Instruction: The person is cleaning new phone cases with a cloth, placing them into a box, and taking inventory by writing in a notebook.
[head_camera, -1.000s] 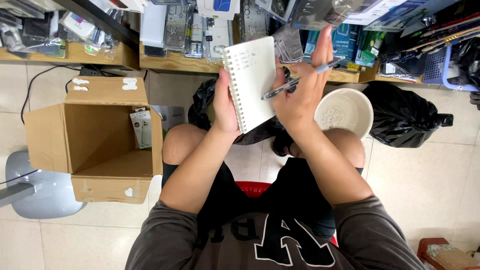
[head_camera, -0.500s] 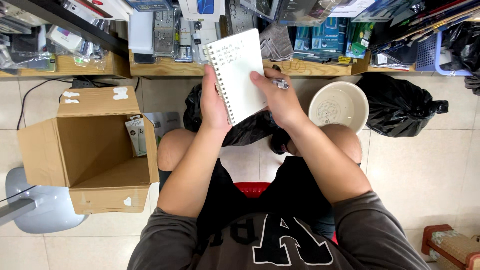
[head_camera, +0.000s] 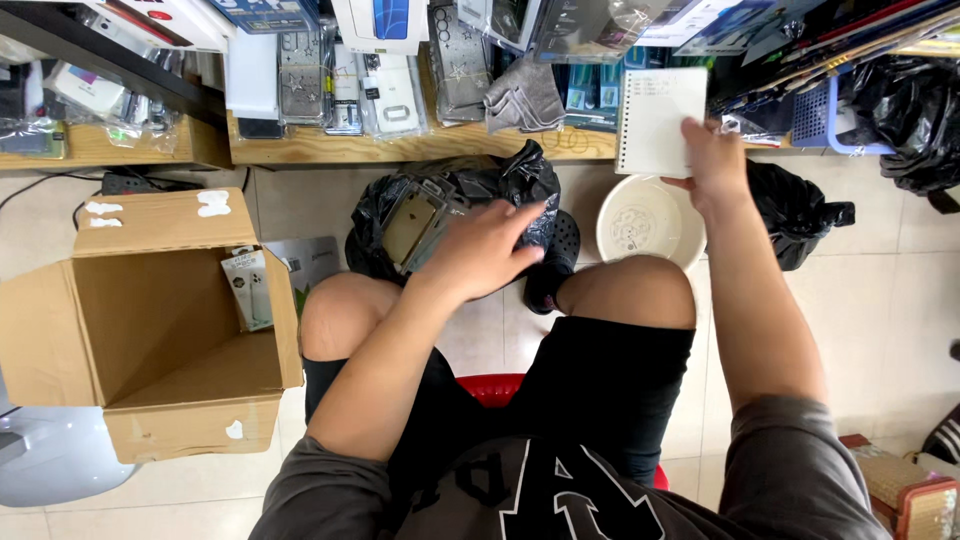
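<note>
An open cardboard box stands on the tiled floor at the left, a small packaged item leaning against its inner wall. A white plastic bucket sits by the knee, just beside another black bag. Along the top runs a wooden shelf — crowded with packaged phone cases and a folded grey cloth.
</note>
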